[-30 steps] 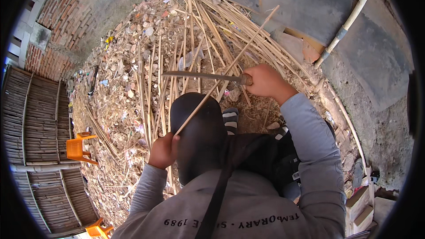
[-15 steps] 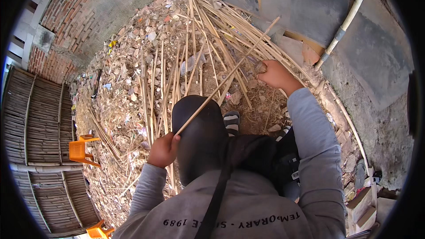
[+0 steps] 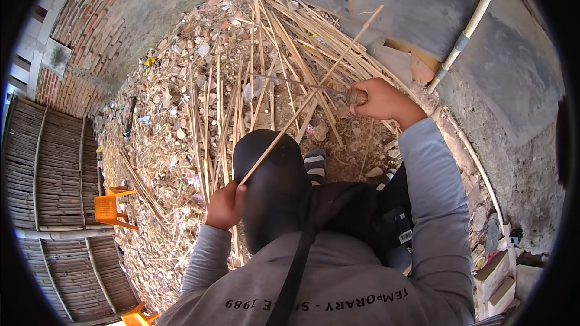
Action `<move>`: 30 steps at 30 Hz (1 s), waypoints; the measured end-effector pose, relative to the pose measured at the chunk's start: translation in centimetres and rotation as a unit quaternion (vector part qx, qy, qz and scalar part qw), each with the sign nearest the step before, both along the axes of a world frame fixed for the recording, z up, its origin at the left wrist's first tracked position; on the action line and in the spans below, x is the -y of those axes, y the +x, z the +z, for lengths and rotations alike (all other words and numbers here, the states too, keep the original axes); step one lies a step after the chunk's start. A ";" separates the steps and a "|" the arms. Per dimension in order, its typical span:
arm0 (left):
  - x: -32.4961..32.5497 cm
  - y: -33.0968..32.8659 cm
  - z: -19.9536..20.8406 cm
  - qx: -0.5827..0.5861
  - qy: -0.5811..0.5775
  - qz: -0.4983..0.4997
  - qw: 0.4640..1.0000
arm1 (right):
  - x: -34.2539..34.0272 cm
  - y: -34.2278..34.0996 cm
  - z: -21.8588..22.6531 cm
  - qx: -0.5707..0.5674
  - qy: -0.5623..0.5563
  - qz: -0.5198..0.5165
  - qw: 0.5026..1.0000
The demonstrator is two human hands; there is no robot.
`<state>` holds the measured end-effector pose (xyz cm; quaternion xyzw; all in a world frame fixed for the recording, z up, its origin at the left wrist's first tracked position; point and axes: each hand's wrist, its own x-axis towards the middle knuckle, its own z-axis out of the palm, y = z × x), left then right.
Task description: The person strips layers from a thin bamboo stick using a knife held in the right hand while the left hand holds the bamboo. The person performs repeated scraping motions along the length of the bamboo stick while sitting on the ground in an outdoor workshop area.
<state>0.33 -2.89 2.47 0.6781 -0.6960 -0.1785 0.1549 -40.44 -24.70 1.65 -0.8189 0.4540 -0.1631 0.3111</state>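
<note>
A long bamboo strip (image 3: pixel 344 54) slants across the view, its near end pinched in my left hand (image 3: pixel 225 206). Its far end rises toward the upper right. My right hand (image 3: pixel 386 101) is wrapped round the wooden handle of a long-bladed knife (image 3: pixel 357 96). The thin blade points left and crosses the strip in view; whether the two touch I cannot tell. Beyond my hands, several more bamboo strips (image 3: pixel 290 36) fan out over the ground.
Rubble and litter (image 3: pixel 172 127) cover the ground. A brick wall (image 3: pixel 99 24) stands at the far left, a bamboo-slat panel (image 3: pixel 60 169) nearer. An orange plastic chair (image 3: pixel 109 207) is by the panel. At right are a grey wall (image 3: pixel 507 84) and a pale pipe (image 3: pixel 477 21).
The knife has swung so its blade now shows pointing left across the strip. My right hand has turned slightly. The strip's far end has risen a little; my left hand keeps its grip.
</note>
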 end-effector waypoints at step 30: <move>-0.6 -1.4 -1.2 0.055 -0.043 0.051 0.996 | -0.7 2.8 -0.4 -0.045 -0.023 -0.028 0.998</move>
